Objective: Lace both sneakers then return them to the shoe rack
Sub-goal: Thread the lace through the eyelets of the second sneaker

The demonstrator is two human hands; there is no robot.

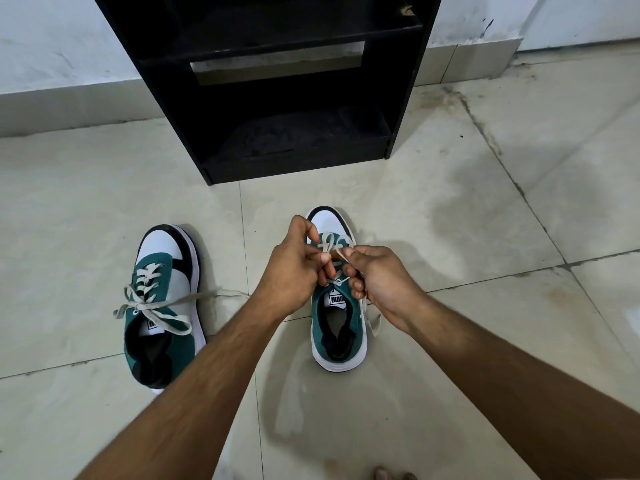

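Both hands sit over the right sneaker [334, 306], just right of frame centre, toe pointing to 12 o'clock at the shoe rack [277, 98]. Left hand [294, 268] has fingers curled, pinching the lace [329, 242] near the upper eyelets; right hand [377, 282] also curled, pinching the other strand w/ thumb and forefinger. Lower rows on this shoe look threaded; the top part is hidden under the fingers, so can't tell how many eyelets are left.

Left sneaker [166, 303] stands at approx 9 o'clock from the hands, well apart, laced w/ a loose bow, one lace end trailing along the floor [450, 220] toward 3 o'clock.

Risks, imo:
- Uneven pull: one strand ends up short, bow won't tie. Cause: hands tugging at different tension.
- Lace tip slips out of a pinch and backs out of an eyelet, since the grip is only at fingertips.
- Shoe isn't held down, so a hard tug could drag or tip it.
- That trailing end on the left sneaker could snag or get stepped on when shoes are carried to the rack, undoing the bow.
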